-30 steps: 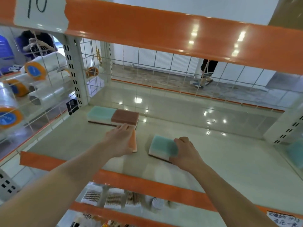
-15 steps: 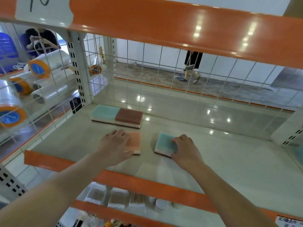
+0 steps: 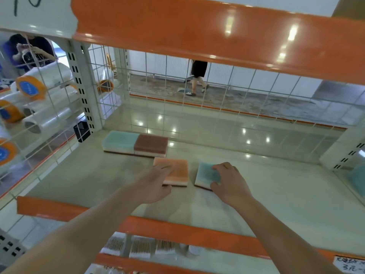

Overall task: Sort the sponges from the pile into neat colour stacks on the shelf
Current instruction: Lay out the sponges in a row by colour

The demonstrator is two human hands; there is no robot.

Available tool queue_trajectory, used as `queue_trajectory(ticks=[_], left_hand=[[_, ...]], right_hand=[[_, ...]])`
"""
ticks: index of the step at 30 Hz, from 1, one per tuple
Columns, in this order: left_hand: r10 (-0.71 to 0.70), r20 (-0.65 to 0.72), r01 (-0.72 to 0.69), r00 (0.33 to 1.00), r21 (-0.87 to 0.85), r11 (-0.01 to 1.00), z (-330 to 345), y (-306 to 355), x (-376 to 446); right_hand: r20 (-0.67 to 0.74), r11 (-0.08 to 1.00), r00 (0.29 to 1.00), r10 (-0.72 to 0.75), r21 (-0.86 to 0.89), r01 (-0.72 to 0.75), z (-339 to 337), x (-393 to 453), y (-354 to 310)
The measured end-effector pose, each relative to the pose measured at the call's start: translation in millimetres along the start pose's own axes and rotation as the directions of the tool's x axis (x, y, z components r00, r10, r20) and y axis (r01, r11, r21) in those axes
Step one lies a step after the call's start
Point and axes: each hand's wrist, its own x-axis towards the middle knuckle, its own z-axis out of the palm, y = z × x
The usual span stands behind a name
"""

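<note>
Shelf [image 3: 276, 194] pale, glossy | left hand [image 3: 152, 184] flat on orange sponge [image 3: 177, 171] | right hand [image 3: 229, 180] grips teal sponge [image 3: 205, 175]

Two teal sponges [image 3: 120, 139] [image 3: 206, 174], one brown sponge [image 3: 151, 143], one orange sponge [image 3: 177, 169].

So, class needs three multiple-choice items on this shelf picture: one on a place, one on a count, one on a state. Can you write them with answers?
1. Where is the brown sponge?
A. touching the back teal sponge
B. under the right hand
C. on the floor

2. How many sponges lie mid-shelf?
A. two
B. four
C. six

3. What is the left hand doing?
A. hanging idle
B. resting on the orange sponge
C. lifting a roll

Answers: 1 A, their sides meet; 2 B, two behind, two in front; 3 B, fingers lie on its top, while the right hand holds the front teal sponge.
</note>
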Motion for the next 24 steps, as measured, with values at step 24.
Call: queue_trajectory(ticks=[24], left_hand=[[-0.16, -0.164, 0.176, 0.973, 0.085, 0.981, -36.0, -57.1, 36.8]], right_hand=[[0.089, 0.957, 0.954, -0.285, -0.034, 0.289, 26.2, 27.0, -61.1]])
